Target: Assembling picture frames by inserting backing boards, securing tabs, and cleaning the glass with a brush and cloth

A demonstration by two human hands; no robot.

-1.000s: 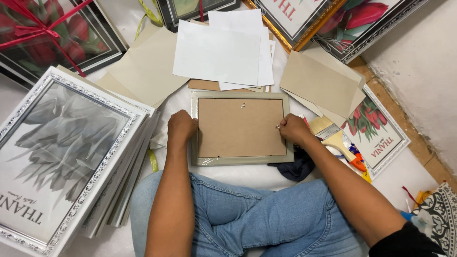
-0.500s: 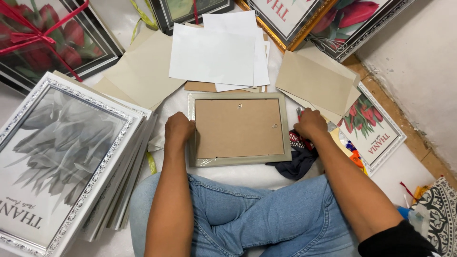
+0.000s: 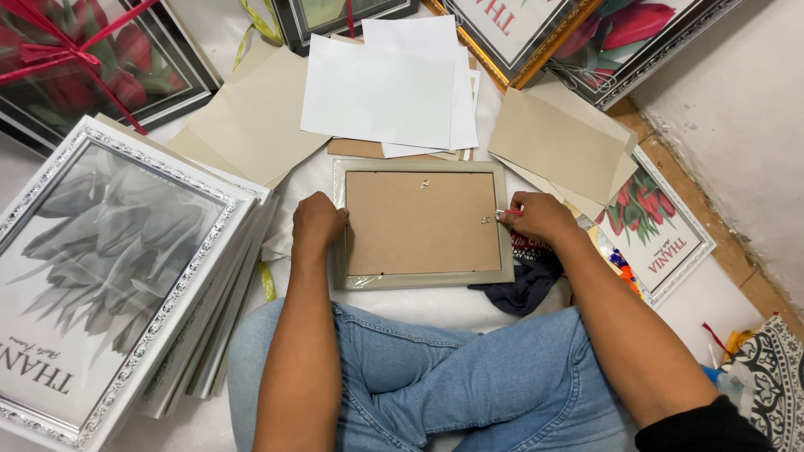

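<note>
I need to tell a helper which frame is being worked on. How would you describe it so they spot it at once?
Start at the person's crossed legs in blue jeans; directly ahead lies a pale grey rectangular picture frame, face down. The left hand presses its left edge and the right hand is at its right edge. Unlike the neighbouring frames, it shows plain brown backing board instead of a flower print.

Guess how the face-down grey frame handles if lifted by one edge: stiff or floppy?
Probably stiff: the grey frame has a rigid moulded border around a flat brown backing board. Likely light for its size, being thin. The left hand braces its edge, so it may slide on the smooth white surface.
</note>
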